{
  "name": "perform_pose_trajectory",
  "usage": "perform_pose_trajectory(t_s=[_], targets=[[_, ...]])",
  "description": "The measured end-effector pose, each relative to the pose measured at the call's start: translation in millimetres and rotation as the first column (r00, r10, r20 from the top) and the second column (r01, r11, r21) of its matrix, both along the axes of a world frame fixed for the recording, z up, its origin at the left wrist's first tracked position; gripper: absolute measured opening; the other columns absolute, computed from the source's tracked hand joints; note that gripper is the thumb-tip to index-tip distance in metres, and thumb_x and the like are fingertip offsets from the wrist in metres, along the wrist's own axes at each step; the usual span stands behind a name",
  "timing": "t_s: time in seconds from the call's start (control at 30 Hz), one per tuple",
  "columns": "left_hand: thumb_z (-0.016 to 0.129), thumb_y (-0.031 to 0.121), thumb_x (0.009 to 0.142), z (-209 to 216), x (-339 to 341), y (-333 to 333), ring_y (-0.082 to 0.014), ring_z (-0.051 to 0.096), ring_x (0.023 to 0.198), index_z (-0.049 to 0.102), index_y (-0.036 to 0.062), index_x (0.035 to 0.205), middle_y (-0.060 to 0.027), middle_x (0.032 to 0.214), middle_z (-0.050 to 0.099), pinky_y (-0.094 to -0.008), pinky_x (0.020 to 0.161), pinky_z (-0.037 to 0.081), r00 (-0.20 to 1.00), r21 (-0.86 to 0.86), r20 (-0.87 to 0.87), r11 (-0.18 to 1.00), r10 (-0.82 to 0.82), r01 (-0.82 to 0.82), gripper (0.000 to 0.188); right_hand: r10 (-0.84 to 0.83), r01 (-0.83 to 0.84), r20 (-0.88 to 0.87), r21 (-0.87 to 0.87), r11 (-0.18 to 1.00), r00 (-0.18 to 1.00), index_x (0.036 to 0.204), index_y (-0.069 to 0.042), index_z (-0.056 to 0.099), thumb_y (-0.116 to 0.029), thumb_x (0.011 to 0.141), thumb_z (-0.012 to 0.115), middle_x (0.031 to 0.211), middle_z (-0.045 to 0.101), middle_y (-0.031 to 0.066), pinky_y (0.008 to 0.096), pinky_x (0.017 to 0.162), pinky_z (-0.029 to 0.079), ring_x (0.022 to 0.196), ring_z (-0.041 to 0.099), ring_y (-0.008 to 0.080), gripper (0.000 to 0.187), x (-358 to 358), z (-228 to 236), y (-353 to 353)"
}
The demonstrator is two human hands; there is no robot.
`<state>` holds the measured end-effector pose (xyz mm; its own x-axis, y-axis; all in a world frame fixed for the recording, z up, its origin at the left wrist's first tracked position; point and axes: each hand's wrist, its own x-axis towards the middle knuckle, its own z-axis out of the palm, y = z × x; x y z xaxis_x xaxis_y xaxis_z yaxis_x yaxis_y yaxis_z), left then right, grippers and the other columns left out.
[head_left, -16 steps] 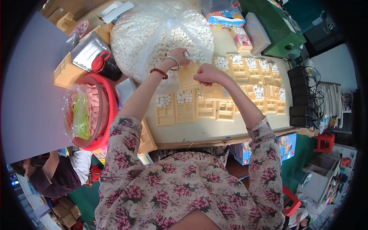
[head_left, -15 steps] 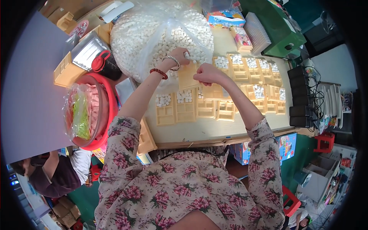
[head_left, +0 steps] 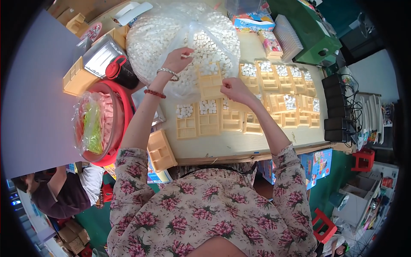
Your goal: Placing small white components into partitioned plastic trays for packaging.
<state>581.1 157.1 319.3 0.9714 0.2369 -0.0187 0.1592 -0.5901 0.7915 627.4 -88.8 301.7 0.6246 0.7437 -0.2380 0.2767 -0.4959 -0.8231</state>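
Note:
My left hand (head_left: pixel 178 61) is over the opened clear plastic bag (head_left: pixel 145 40) full of small white cubes. Its fingers are closed, with a white cube (head_left: pixel 186 55) showing at the tips. A pale yellow compartment tray (head_left: pixel 210 92) lies against the bag's near edge, white cubes in its far compartment. Just right of that tray is my right hand (head_left: pixel 236 90), its fingers curled shut; what they hold, if anything, is hidden. Below and to the right stand several like trays (head_left: pixel 186 132), many with white cubes in one compartment.
On the left sit a red basin (head_left: pixel 127 112) with bagged pink and green pieces, and a dark bottle (head_left: pixel 125 73) with a red lid. An empty tray (head_left: pixel 161 150) leans at the table's front edge. Black boxes (head_left: pixel 336 107) with cables line the right edge.
My left hand has moved left and away from the tray, over the bag. White cubes now show in the tray's far compartment. My right hand has shifted slightly right.

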Motion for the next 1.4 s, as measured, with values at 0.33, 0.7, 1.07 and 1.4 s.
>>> perform_pose_trajectory(t_s=[0.33, 0.7, 1.07, 1.4], targets=[[0.061, 0.019, 0.079, -12.8, -35.2, -11.5, -0.0126, 0.057, 0.082, 0.058, 0.0072, 0.109, -0.0066, 0.097, 0.059, -0.0247, 0.069, 0.047, 0.997, -0.055, -0.023, 0.996, 0.067, -0.068, 0.032, -0.009, 0.011, -0.16, 0.014, 1.0, 0.987, 0.059, -0.004, 0.044, -0.013, 0.079, 0.05, 0.048, 0.044, 0.0, 0.0219, 0.039, 0.034, 0.041, 0.043, 0.0064, 0.022, -11.0, 17.5, -2.7], [0.06, 0.024, 0.077, -23.3, -38.5, -18.5, -0.0166, 0.059, 0.082, 0.06, 0.0075, 0.105, -0.0085, 0.097, 0.061, -0.0283, 0.072, 0.048, 0.998, -0.093, -0.011, 0.994, 0.056, -0.056, 0.032, -0.009, 0.024, 0.368, -0.036, 0.999, 0.93, 0.068, 0.001, 0.05, -0.018, 0.077, 0.049, 0.062, 0.054, 0.0157, 0.039, 0.059, 0.04, 0.062, 0.054, 0.03, 0.02, -14.8, 2.5, -16.3], [0.059, 0.018, 0.08, -32.8, -49.1, -10.3, -0.0149, 0.059, 0.085, 0.058, 0.0035, 0.107, -0.0077, 0.099, 0.061, -0.0266, 0.072, 0.047, 1.0, -0.132, 0.014, 0.991, -0.01, 0.012, 0.03, -0.401, 0.327, 0.224, 0.303, 0.895, 0.889, 0.071, 0.001, 0.047, -0.008, 0.08, 0.053, 0.052, 0.044, 0.0095, 0.0275, 0.045, 0.036, 0.048, 0.04, 0.0111, 0.014, -77.3, 4.9, -103.4], [0.059, 0.018, 0.081, -23.3, -36.3, -36.2, -0.0137, 0.058, 0.086, 0.058, 0.0065, 0.108, -0.0064, 0.101, 0.06, -0.0254, 0.071, 0.046, 0.995, -0.125, 0.037, 0.988, -0.089, 0.092, 0.03, -0.77, 0.843, 0.528, 0.17, 0.51, 0.359, 0.073, 0.002, 0.052, -0.01, 0.078, 0.053, 0.06, 0.053, 0.0192, 0.0345, 0.049, 0.041, 0.051, 0.054, 0.0283, 0.014, -105.8, -19.9, -272.2]])
